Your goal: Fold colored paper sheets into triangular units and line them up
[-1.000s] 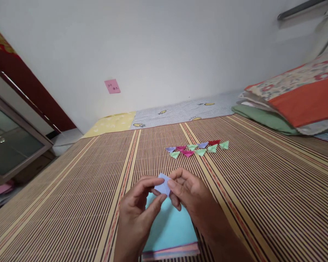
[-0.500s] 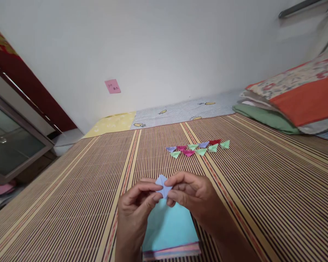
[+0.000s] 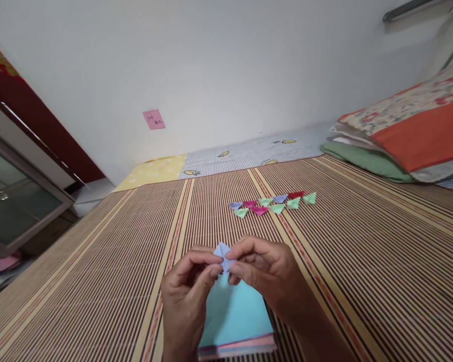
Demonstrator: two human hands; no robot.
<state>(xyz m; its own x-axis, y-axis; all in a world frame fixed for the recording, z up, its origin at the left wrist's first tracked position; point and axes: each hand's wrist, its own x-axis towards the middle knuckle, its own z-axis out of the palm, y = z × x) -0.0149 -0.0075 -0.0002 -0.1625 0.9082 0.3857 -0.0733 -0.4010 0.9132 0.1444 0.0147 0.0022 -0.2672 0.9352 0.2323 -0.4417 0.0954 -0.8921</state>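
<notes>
So both hands are working on one little piece of lavender paper (image 3: 221, 248), and it's sitting up between the fingertips, just above the far end of a paper stack (image 3: 239, 311). The left hand (image 3: 191, 286) is pinching its left side, with the thumb and index finger sitting close together. The right hand (image 3: 266, 269) is gripping the other side the same way, index finger pressing near the middle and thumb tucking in below. The paper is showing a pointed top and a crease running down it (the lower part is mostly hiding behind fingers, so I can't tell its full shape).

The stack is lying under the hands, with a light blue sheet topping it and pink and purplish edges peeking out at the near end. Further out, ten folded pieces (image 3: 277, 208) are lying in two slanting rows on the striped mat (image 3: 109, 251): green, magenta, lavender and one red. Behind the mat, a checked cloth (image 3: 241, 151) is running along the wall (image 3: 226, 65), a pink note (image 3: 153, 119) is hanging above, and folded bedding (image 3: 419, 136) is piling up at far right.
</notes>
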